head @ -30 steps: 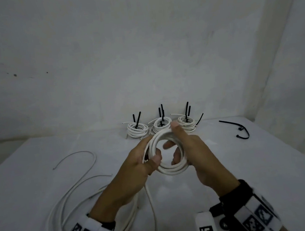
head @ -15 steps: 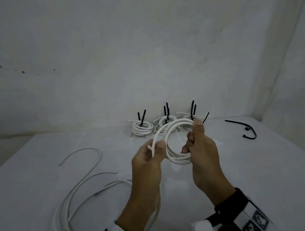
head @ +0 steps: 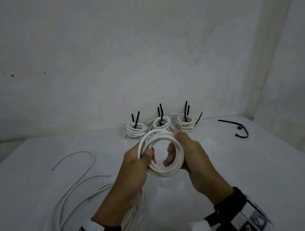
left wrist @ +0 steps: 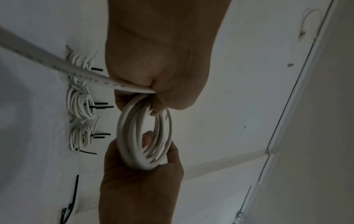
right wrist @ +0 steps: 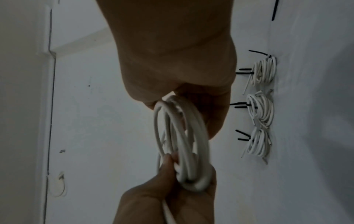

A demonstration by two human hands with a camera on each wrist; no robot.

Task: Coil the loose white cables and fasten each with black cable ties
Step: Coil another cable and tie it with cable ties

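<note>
The person holds a half-wound white coil [head: 162,154] up over the surface [head: 246,171], in front of the chest. The left hand [head: 134,165] grips the coil's left side, thumb pressed across the turns, while the right hand [head: 191,154] clasps the right side with fingers curled through the middle of the ring. From the left hand a tail of the same cable [head: 133,216] drops towards the wrist and joins the loose cables [head: 66,198] still sprawled on the surface to the left. At the back edge three finished coils [head: 160,126] sit side by side, each with black tie ends sticking up, and spare black cable ties [head: 238,129] lie well apart to the right. The cable looks light but springy: its turns stand slightly apart in the wrist views, so it would likely fan open if either grip eased. The jacket appears smooth and probably slips under the thumb. The safest hold seems to be a pinch straight across all the turns at one spot, leaving the opposite side free to take the next loop and, later, a tie. One hand will have to keep that pinch alone while the other reaches for a tie, and that is probably when the ring could spring apart.
</note>
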